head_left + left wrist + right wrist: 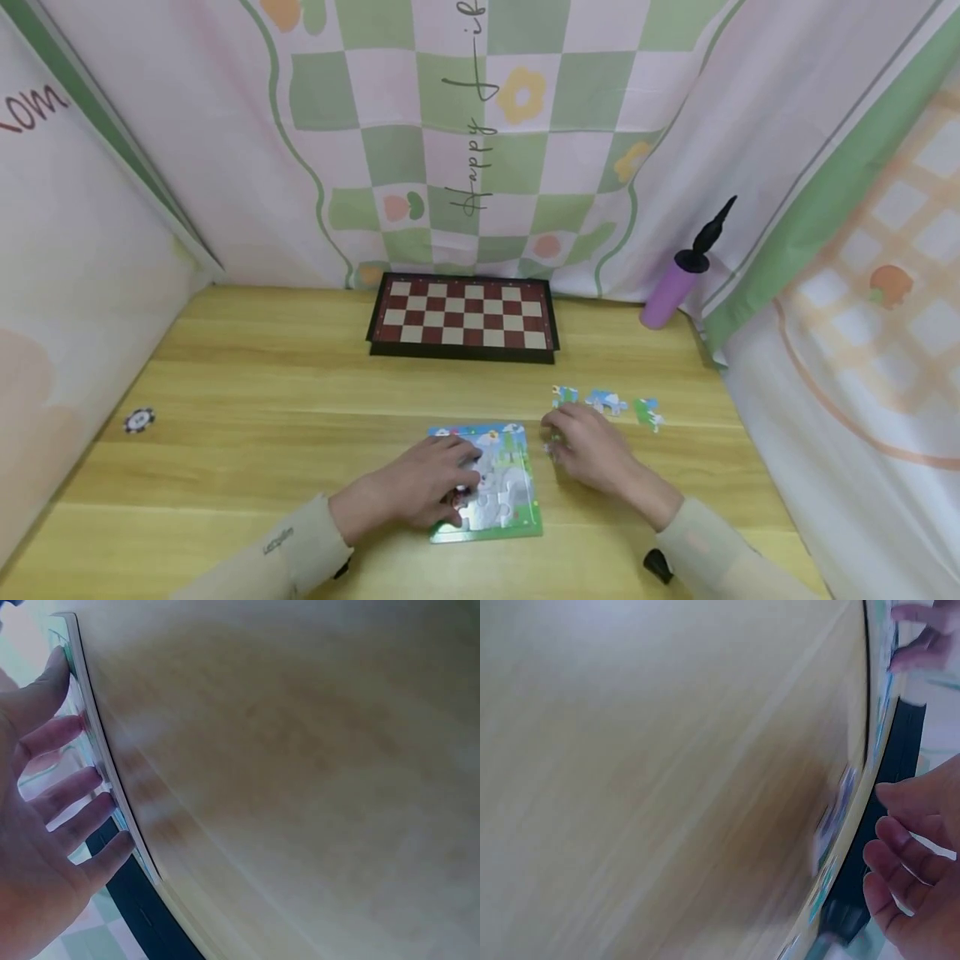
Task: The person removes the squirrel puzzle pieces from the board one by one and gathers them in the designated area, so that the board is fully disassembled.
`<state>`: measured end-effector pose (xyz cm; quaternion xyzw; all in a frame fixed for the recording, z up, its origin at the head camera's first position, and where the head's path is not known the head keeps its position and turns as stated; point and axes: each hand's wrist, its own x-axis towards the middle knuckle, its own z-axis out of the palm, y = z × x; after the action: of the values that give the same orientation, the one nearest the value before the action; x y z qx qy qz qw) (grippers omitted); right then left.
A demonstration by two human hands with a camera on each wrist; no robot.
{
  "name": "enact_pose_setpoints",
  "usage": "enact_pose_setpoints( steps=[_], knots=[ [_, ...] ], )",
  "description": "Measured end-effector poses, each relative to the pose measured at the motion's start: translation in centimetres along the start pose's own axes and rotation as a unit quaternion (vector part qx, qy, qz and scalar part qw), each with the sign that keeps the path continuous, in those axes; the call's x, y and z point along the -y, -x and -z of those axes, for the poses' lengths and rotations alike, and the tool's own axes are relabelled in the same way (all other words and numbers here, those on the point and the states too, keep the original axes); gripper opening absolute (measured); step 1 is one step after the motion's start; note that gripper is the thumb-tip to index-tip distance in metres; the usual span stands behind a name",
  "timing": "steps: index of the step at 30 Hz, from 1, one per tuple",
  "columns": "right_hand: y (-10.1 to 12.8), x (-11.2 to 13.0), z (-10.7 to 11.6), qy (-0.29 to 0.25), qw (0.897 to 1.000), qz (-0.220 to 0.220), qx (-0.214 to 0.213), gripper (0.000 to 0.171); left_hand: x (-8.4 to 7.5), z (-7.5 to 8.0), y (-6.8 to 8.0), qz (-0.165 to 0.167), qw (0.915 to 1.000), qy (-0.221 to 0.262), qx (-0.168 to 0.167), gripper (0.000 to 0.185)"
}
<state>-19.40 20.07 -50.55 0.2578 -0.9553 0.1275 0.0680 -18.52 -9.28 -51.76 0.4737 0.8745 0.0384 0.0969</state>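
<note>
A square jigsaw puzzle in a tray, with a grey animal, sky and grass printed on it, lies on the wooden table. Across its left part spreads my left hand, fingers and thumb resting along the puzzle; the left wrist view shows them reaching over the tray's edge. Just right of the puzzle, my right hand hovers with bent fingers. Beneath it lies a jigsaw piece, apart from the fingers in the right wrist view. Beyond that hand are more loose pieces.
A folding chessboard stands at the back against the curtain. The purple hand pump is at the back right corner. A poker chip lies far left, and a small black object sits beside the right sleeve.
</note>
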Motion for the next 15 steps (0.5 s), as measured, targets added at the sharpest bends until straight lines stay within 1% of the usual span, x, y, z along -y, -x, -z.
enact_pose_setpoints(
  steps=[2, 4, 8, 11, 15],
  knots=[
    [-0.2, 0.9, -0.1, -0.011, 1.000, 0.025, -0.001, 0.025, 0.0, 0.0, 0.0, 0.000, 1.0000, -0.001, -0.002, 0.038],
    [-0.3, 1.9, -0.3, -0.024, 0.998, 0.059, 0.009, 0.025, 0.1, -0.1, 0.1, -0.001, 1.0000, -0.004, -0.006, 0.038],
    [0.1, 4.0, -0.7, -0.044, 0.991, 0.112, 0.059, 0.029, 0.0, -0.1, 0.2, -0.006, 0.9999, -0.007, -0.012, 0.037],
    [0.3, 5.0, -1.0, -0.048, 0.987, 0.119, 0.101, 0.038, -0.1, 0.0, 0.3, -0.007, 0.9999, -0.006, -0.006, 0.035],
    [0.2, 5.6, -1.4, -0.039, 0.984, 0.107, 0.136, 0.048, -0.2, 0.2, 0.4, -0.002, 0.9999, -0.012, 0.006, 0.035]
  ],
)
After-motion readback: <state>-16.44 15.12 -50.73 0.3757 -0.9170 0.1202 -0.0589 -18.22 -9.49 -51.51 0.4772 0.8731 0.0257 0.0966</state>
